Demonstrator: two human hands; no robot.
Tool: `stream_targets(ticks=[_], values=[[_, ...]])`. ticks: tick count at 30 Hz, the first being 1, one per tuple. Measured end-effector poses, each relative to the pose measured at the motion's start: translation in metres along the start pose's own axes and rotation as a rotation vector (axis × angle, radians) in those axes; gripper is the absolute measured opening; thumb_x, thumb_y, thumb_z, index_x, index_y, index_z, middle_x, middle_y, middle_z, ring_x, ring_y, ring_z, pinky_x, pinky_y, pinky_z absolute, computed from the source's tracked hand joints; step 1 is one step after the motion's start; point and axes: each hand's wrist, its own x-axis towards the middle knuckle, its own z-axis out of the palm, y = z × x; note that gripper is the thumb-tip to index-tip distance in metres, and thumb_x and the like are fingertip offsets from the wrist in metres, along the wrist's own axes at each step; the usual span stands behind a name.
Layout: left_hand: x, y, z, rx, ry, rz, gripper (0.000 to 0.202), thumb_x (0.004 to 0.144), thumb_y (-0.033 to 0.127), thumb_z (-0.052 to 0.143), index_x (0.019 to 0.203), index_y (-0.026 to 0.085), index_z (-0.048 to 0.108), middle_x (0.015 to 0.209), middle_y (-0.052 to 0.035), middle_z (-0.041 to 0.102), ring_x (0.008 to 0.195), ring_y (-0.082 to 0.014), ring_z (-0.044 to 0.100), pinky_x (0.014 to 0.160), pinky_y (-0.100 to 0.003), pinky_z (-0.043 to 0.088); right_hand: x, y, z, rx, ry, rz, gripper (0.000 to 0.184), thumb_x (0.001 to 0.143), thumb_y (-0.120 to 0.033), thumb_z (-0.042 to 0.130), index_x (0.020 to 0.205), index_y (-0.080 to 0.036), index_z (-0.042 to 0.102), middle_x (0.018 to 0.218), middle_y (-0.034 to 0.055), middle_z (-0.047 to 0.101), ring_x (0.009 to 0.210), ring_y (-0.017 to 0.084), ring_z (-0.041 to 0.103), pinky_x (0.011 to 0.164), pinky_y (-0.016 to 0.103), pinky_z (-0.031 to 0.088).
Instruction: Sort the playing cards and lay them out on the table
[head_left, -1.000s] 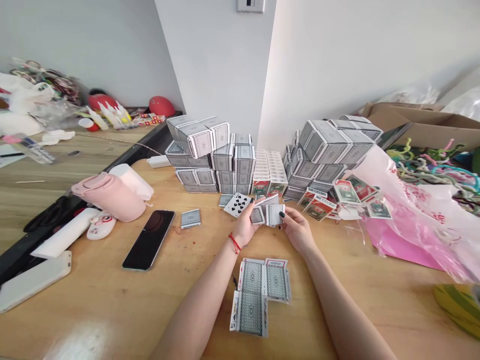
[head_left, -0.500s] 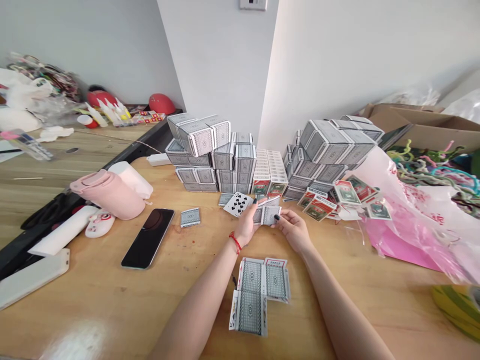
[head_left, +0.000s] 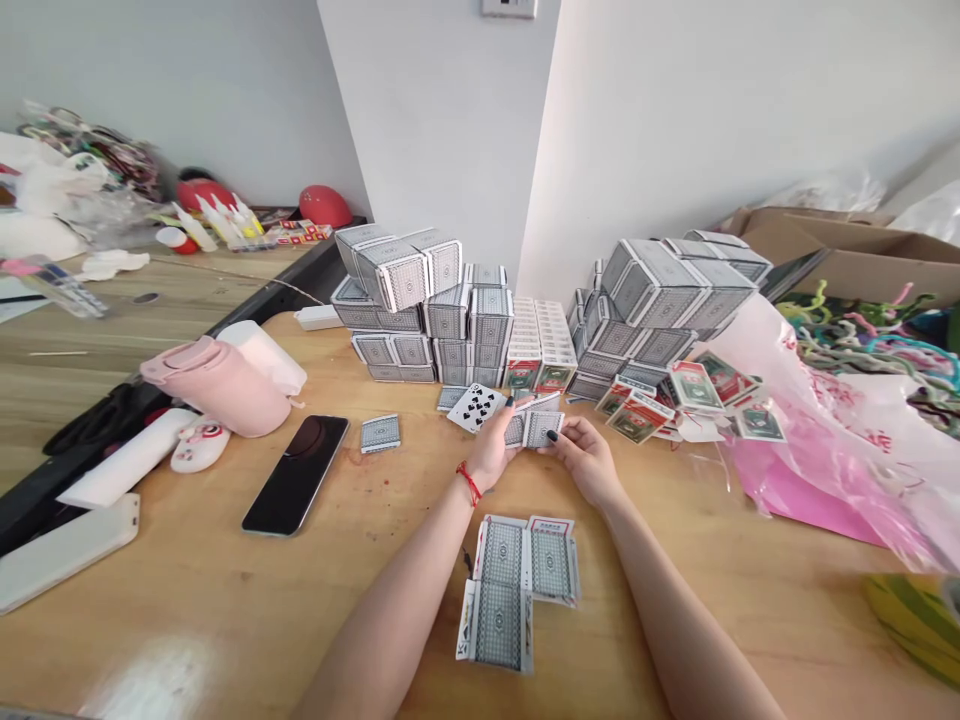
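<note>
Between my two hands is a small folded piece made of playing cards (head_left: 541,428), backs outward, with grey patterned faces toward me. My left hand (head_left: 495,443) grips its left side, fingers behind it. At its lower right edge, my right hand (head_left: 583,452) pinches it with thumb and fingers. A loose ten of spades (head_left: 475,407) lies face up just beyond my left hand. Nearer me, on the table between my forearms, lie joined playing cards (head_left: 504,595), mostly back up, with a king's corner showing at the left.
Block stacks built from cards stand at the left (head_left: 405,310) and right (head_left: 660,300). Between them are rows of card boxes (head_left: 538,345). A phone (head_left: 296,475), a pink tumbler (head_left: 217,385) and a small card pile (head_left: 381,433) lie left; loose card boxes (head_left: 637,412) and pink plastic (head_left: 802,480) lie right.
Almost nothing differs. My right fingers have shifted slightly on the folded playing cards, which face me a little more squarely; my left hand keeps its hold.
</note>
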Motion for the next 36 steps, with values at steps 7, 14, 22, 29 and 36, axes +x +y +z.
stream_targets(ticks=[7, 14, 22, 29, 36], values=[[0.002, 0.004, -0.006, -0.008, 0.011, 0.024, 0.043, 0.080, 0.043, 0.046, 0.115, 0.019, 0.055, 0.121, -0.0079, 0.056, 0.111, -0.0237, 0.052, 0.089, -0.036, 0.044, 0.001, 0.003, -0.003, 0.040, 0.007, -0.011, 0.024, 0.067, -0.033, 0.071, 0.079, -0.022, 0.054, 0.081, -0.0007, 0.060, 0.075, 0.013, 0.060, 0.073, 0.033, 0.054], [-0.003, 0.002, 0.004, 0.036, -0.039, -0.045, 0.045, 0.078, 0.043, 0.049, 0.115, 0.018, 0.056, 0.112, -0.0095, 0.061, 0.105, -0.0243, 0.055, 0.085, -0.036, 0.046, 0.000, 0.002, -0.002, 0.028, -0.029, 0.006, 0.024, 0.067, -0.033, 0.070, 0.080, -0.022, 0.053, 0.084, 0.0005, 0.060, 0.078, 0.016, 0.060, 0.074, 0.037, 0.054], [0.001, 0.005, -0.003, 0.020, 0.057, 0.020, 0.043, 0.081, 0.044, 0.044, 0.115, 0.020, 0.055, 0.117, -0.0070, 0.058, 0.107, -0.0223, 0.054, 0.087, -0.034, 0.046, 0.000, 0.000, -0.002, 0.039, -0.072, -0.005, 0.025, 0.071, -0.034, 0.067, 0.087, -0.024, 0.050, 0.090, 0.0006, 0.063, 0.083, 0.017, 0.061, 0.077, 0.039, 0.053], [-0.003, -0.006, 0.006, 0.373, -0.024, 0.090, 0.042, 0.080, 0.043, 0.045, 0.111, 0.019, 0.058, 0.106, -0.0076, 0.064, 0.103, -0.0234, 0.056, 0.087, -0.037, 0.045, -0.007, -0.008, 0.008, -0.022, -0.194, -0.002, 0.054, 0.072, -0.032, 0.065, 0.120, -0.034, 0.040, 0.116, 0.0034, 0.055, 0.098, 0.020, 0.057, 0.079, 0.039, 0.052], [-0.002, -0.006, 0.006, 0.347, 0.011, 0.084, 0.043, 0.083, 0.044, 0.041, 0.113, 0.018, 0.057, 0.107, -0.0072, 0.063, 0.099, -0.0212, 0.057, 0.085, -0.035, 0.045, -0.007, -0.002, 0.006, -0.031, -0.167, 0.015, 0.037, 0.072, -0.032, 0.064, 0.108, -0.029, 0.054, 0.111, 0.0034, 0.055, 0.088, 0.019, 0.058, 0.067, 0.038, 0.057]])
